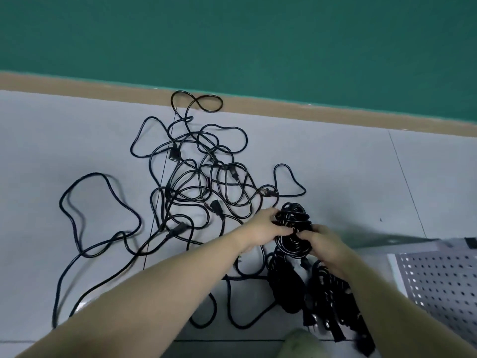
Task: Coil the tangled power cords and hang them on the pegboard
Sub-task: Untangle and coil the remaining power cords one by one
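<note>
Both my hands are wrapped around the coiled bundle of black power cord [293, 228] right now, left hand [265, 228] gripping its left side, right hand [325, 248] pinching the right. More bundled black coils [284, 288] sit just below on the grey floor [77, 140]. The loose tangle of black power cords [196, 182] sprawls up-left, and the grey perforated metal pegboard [438, 280] lies flat at right.

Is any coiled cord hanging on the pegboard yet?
No: the pegboard at lower right shows only bare holes, and the coiled cord is held between the left hand and right hand.
</note>
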A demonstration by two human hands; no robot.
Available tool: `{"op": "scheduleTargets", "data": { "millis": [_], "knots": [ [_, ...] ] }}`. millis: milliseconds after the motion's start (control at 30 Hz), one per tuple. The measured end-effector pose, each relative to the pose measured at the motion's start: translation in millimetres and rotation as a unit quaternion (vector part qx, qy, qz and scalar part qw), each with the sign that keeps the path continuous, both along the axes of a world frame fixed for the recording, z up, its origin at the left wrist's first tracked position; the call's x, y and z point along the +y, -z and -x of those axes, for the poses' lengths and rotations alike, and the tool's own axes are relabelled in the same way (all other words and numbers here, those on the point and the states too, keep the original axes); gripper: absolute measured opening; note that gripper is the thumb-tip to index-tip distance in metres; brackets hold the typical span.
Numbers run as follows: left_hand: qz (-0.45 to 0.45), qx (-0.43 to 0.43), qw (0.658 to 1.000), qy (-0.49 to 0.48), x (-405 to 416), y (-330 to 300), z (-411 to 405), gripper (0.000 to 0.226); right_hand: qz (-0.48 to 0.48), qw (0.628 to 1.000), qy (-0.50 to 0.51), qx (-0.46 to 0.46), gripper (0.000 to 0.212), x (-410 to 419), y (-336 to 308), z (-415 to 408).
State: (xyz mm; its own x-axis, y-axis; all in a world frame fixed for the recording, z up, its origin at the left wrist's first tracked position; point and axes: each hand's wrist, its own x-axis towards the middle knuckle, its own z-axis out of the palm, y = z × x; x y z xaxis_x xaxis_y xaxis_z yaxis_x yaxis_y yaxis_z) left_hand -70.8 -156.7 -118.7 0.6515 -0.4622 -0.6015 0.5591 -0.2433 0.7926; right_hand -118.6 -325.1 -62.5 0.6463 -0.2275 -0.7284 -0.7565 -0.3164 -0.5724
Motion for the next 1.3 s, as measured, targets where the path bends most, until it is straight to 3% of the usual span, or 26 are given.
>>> {"op": "scheduleTargets", "data": {
  "millis": [167, 233, 367, 533, 667, 900, 1067, 1300],
  "knots": [
    [-0.048, -0.050, 0.996, 0.060, -20.1, 18.6, 0.9, 0.053, 0.060, 0.998, -0.028, 0.019, 0.017, -10.9, 12.2, 1.8],
    [-0.060, -0.048, 0.995, 0.060, -22.6, 21.0, 1.4, 0.048, 0.077, 0.996, -0.037, 0.022, 0.016, -12.9, 15.1, 1.6],
    [-0.059, -0.012, 0.997, 0.047, -20.0, 36.6, 3.4, 0.064, 0.088, 0.996, -0.019, 0.019, 0.013, -15.5, 21.1, -0.6],
    [-0.077, -0.030, 0.994, 0.066, -5.9, 19.0, -4.8, 0.034, 0.136, 0.991, -0.018, 0.012, 0.006, -8.3, 18.4, -6.4],
    [-0.135, -0.093, 0.986, 0.043, 23.9, -0.7, -16.9, 0.013, 0.215, 0.974, -0.029, -0.063, 0.036, -1.7, 11.5, -21.5],
    [-0.158, -0.101, 0.981, -0.045, 78.8, -5.0, -37.7, 0.015, 0.216, 0.955, -0.160, -0.121, 0.030, 24.3, 26.8, -85.9],
    [-0.118, -0.068, 0.985, -0.104, 79.5, 1.8, -50.7, 0.018, 0.264, 0.917, -0.272, -0.121, 0.043, 41.6, 59.1, -107.2],
    [-0.083, -0.042, 0.990, -0.108, 68.1, 7.0, -59.5, 0.012, 0.397, 0.823, -0.392, -0.106, 0.034, 39.3, 78.6, -118.2]
  ]
}}
